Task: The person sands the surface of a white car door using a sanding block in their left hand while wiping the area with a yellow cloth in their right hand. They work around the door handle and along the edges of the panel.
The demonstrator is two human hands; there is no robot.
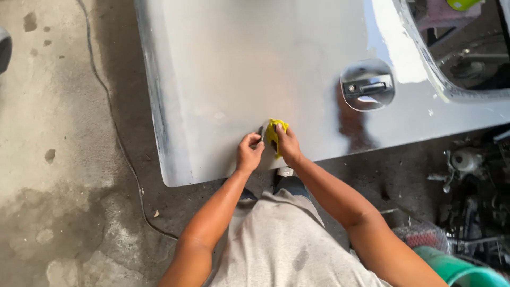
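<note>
A green cylindrical container (467, 272) lies at the lower right edge among metal parts; its contents cannot be seen. A bare grey sheet-metal vehicle door panel (239, 69), smooth with a dull sheen, lies flat above the concrete floor (58, 159), long axis running left to right, its recessed handle cup (367, 85) toward the right. At the panel's near edge, the left hand (248, 152) and right hand (287, 144) are both closed on a crumpled yellow pad (275, 133) backed by a thin grey sheet, pressing it against the metal.
</note>
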